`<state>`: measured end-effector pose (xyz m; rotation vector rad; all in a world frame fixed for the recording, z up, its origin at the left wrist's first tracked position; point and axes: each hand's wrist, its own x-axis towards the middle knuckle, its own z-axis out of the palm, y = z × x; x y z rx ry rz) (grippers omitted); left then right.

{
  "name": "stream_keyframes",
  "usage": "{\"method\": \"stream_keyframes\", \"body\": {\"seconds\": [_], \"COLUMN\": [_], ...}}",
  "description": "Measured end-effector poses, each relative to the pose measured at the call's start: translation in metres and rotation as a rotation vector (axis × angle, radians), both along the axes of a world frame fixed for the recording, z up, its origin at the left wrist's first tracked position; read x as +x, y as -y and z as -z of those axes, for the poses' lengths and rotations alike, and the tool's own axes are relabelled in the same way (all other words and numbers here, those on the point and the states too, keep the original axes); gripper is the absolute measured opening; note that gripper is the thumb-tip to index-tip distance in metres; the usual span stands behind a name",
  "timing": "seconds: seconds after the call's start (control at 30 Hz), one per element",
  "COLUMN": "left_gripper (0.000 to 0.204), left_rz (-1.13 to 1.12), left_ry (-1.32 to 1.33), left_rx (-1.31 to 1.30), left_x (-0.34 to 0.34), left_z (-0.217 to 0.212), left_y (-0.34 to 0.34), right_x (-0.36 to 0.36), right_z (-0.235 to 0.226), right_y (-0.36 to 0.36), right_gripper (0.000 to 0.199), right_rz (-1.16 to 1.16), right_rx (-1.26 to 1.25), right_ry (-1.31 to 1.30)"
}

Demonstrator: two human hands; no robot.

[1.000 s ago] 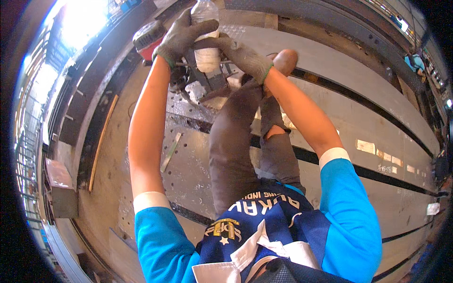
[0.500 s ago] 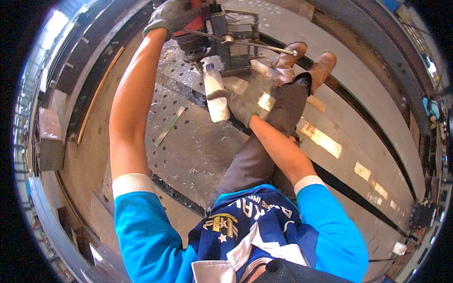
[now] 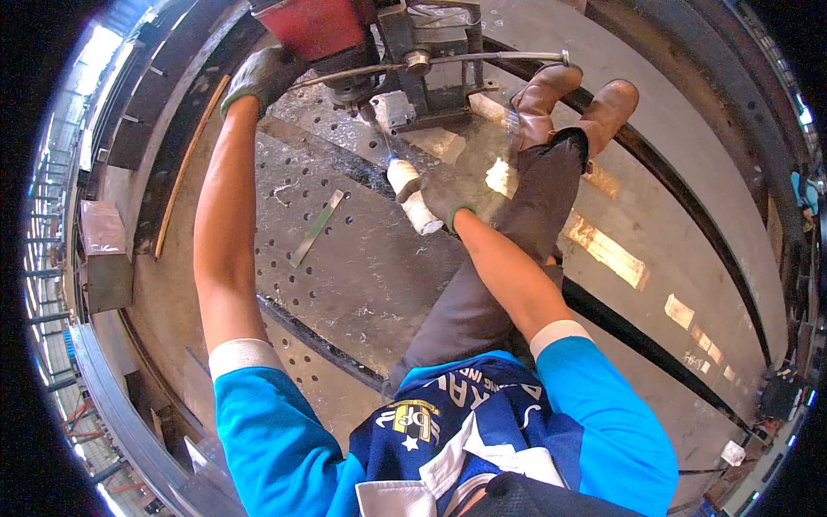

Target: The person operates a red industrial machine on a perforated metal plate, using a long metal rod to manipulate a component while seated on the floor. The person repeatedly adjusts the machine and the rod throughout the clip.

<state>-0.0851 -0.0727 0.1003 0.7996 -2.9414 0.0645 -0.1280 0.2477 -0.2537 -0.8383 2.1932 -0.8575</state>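
Observation:
A magnetic-base drill with a red motor housing (image 3: 312, 30) stands on a dark steel plate (image 3: 362, 276) dotted with drilled holes. My gloved left hand (image 3: 265, 77) is closed around the left end of its feed lever (image 3: 465, 58), below the housing; its fingertips are hidden. My gloved right hand (image 3: 441, 196) grips a white squeeze bottle (image 3: 415, 200) around the middle. The bottle tilts, its blue-based thin nozzle directed up toward the cutter (image 3: 368, 112) under the drill. A metal strip (image 3: 317, 228) lies on the plate between my arms.
Metal shavings are scattered among the holes. My leg stretches across the plate, ending in brown boots (image 3: 547, 99). Dark gaps run between plates on the right. A long thin rod (image 3: 194, 164) and a box-shaped metal block (image 3: 108, 258) lie at the left.
My left hand has moved down and left with the lever's end, and the lever's right end has risen. The bottle has shifted slightly right and lower, its nozzle now in sight.

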Motion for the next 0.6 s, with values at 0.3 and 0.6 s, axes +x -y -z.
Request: {"method": "stream_keyframes", "body": {"seconds": [0.3,0.6], "left_gripper": [0.060,0.059], "left_rz": [-0.059,-0.040], "left_ry": [-0.098,-0.169], "left_rx": [0.071,0.052], "left_x": [0.004,0.009], "left_z": [0.032,0.029], "left_y": [0.027,0.018], "right_x": [0.015,0.028], "right_z": [-0.027,-0.055], "right_y": [-0.008,-0.012], "right_gripper": [0.048,0.038], "right_rz": [-0.087,-0.046], "right_rx": [0.036,-0.108], "right_ry": [-0.246,0.314]}}
